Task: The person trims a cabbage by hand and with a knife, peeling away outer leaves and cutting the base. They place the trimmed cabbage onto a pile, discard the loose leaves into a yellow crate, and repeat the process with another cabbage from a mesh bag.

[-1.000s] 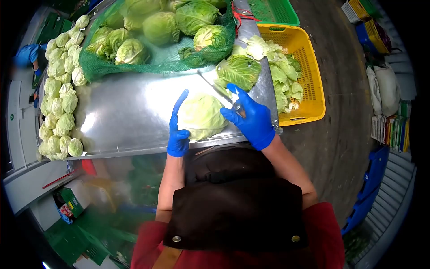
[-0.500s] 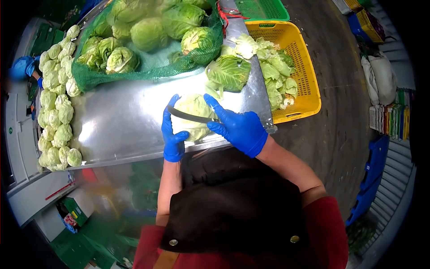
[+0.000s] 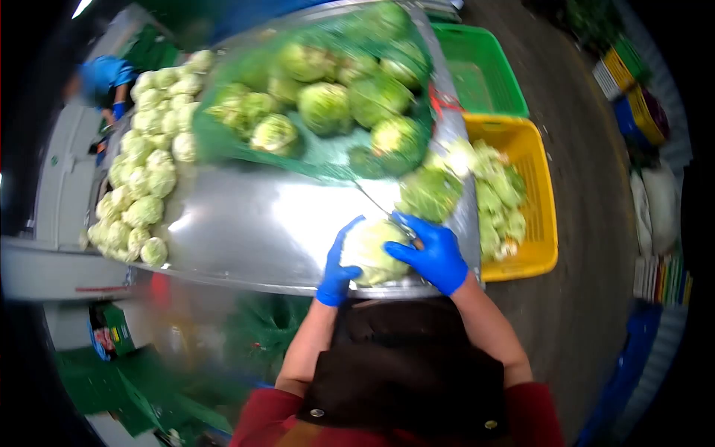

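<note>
A pale green cabbage [image 3: 372, 252] sits near the front edge of the metal table [image 3: 238, 216]. My left hand [image 3: 339, 264], in a blue glove, is wrapped round its left side. On its right side, my right hand [image 3: 432, 253], also gloved, grips a knife [image 3: 371, 198] by the handle, its fingers against the cabbage. The thin blade points up and to the left, beyond the cabbage. Just behind my right hand lies a greener cabbage [image 3: 430, 194] with loose leaves.
Several cabbages lie in a green net [image 3: 313, 165] at the back. More trimmed cabbages [image 3: 141, 175] line the left side. A yellow crate [image 3: 547, 223] of leaves and a green crate [image 3: 477, 71] stand at the right. A person in blue [image 3: 108, 78] is at the far left.
The view has shifted, so the table and hands appear lower and further right. The knife has swung from lying across the cabbage to pointing up and away, beyond it.
</note>
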### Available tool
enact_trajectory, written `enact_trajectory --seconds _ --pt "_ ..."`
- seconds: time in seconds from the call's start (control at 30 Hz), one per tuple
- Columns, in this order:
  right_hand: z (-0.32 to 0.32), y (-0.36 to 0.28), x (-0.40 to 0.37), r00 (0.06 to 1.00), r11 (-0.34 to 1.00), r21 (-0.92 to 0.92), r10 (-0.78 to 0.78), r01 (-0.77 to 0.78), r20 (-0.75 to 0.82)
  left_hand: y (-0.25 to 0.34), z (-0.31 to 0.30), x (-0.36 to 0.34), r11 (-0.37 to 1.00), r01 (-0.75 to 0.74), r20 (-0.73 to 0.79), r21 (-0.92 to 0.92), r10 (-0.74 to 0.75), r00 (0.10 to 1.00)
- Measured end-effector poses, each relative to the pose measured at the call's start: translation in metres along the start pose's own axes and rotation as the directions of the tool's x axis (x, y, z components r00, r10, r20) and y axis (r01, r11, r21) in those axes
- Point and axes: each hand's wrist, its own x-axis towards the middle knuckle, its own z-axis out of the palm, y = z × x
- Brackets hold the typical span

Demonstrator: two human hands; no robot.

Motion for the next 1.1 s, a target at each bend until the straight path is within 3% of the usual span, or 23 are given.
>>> enact_trajectory --seconds 0.03,0.1,0.17,0.23,0.3,0.37,0.4,0.47,0.53,0.57,0.6,0.63,0.7,0.73,0.77,0.83,0.9,0.97,1.03,1.1 --pt "0.004 0.016 0.002 1.0 0.997 0.074 -0.011 0.011 0.002 -0.015 -0.013 -0.001 1.0 -0.007 -0.006 -0.009 0.007 1.0" --pt "0.01 0.027 0.001 0.994 0.995 0.05 -0.081 0.085 -0.076 0.0 0.0 -0.011 0.986 0.146 -0.012 -0.085 -0.147 0.989" --pt "0.021 0.051 -0.002 0.984 0.994 0.089 -0.043 0.059 -0.176 -0.012 -0.001 -0.014 0.962 0.18 0.076 -0.208 -0.167 0.983" --pt "0.02 0.087 0.0 0.973 0.932 0.335 0.191 -0.137 -0.133 -0.021 -0.001 -0.012 0.892 0.227 0.189 -0.39 -0.164 0.968" --pt "0.009 0.103 0.003 0.883 0.747 0.564 0.465 -0.352 -0.065 -0.029 -0.008 -0.009 0.869 0.229 0.197 -0.438 -0.155 0.968" --pt "0.002 0.133 0.006 0.797 0.592 0.748 0.587 -0.301 -0.143 -0.034 -0.016 -0.011 0.798 0.28 0.251 -0.533 -0.167 0.954" --pt "-0.007 0.146 0.005 0.773 0.624 0.684 0.619 -0.378 -0.138 -0.047 -0.026 -0.011 0.771 0.303 0.234 -0.561 -0.203 0.951" --pt "0.014 0.173 0.005 0.881 0.937 0.348 0.18 -0.019 -0.437 -0.056 -0.032 -0.015 0.731 0.351 0.142 -0.585 -0.334 0.932" --pt "0.016 0.13 -0.004 0.925 1.0 0.009 -0.022 0.027 -0.379 -0.055 -0.028 -0.016 0.707 0.38 0.028 -0.597 -0.455 0.89" --pt "0.019 0.126 -0.01 0.964 0.989 -0.061 0.117 -0.135 -0.239 -0.057 -0.027 -0.016 0.691 0.383 -0.007 -0.613 -0.49 0.872" --pt "0.026 0.128 -0.011 0.957 0.958 0.041 0.286 -0.284 -0.049 -0.066 -0.03 -0.014 0.667 0.37 0.002 -0.647 -0.484 0.875" --pt "0.035 0.136 -0.012 0.891 0.89 0.109 0.424 -0.443 0.161 -0.071 -0.032 -0.015 0.64 0.355 0.007 -0.681 -0.48 0.877" --pt "0.057 0.166 -0.014 0.9 0.914 -0.02 0.403 -0.406 0.166 -0.072 -0.034 -0.016 0.678 0.355 0.002 -0.644 -0.462 0.887" --pt "0.054 0.166 -0.016 0.807 0.804 0.147 0.53 -0.576 0.26 -0.073 -0.035 -0.018 0.695 0.356 0.0 -0.625 -0.456 0.89" --pt "0.047 0.172 -0.014 0.762 0.763 0.16 0.557 -0.627 0.331 -0.076 -0.039 -0.018 0.655 0.344 0.046 -0.673 -0.427 0.903" --pt "0.029 0.198 -0.008 0.749 0.724 0.21 0.598 -0.658 0.287 -0.079 -0.049 -0.017 0.57 0.319 0.129 -0.757 -0.348 0.928" --pt "-0.004 0.215 0.001 0.729 0.676 0.275 0.62 -0.684 0.29 -0.055 -0.047 -0.023 0.6 0.235 0.052 -0.765 -0.306 0.951" --pt "-0.032 0.242 0.009 0.757 0.718 0.24 0.619 -0.654 0.212 -0.054 -0.064 -0.025 0.602 0.169 -0.006 -0.78 -0.278 0.961" --pt "-0.055 0.265 0.015 0.744 0.663 0.407 0.665 -0.629 0.066 -0.042 -0.084 -0.03 0.621 0.046 -0.048 -0.782 -0.133 0.99" --pt "-0.068 0.261 0.021 0.625 0.582 0.598 0.762 -0.55 -0.166 -0.024 -0.107 -0.034 0.617 -0.075 -0.091 -0.783 0.005 0.996"
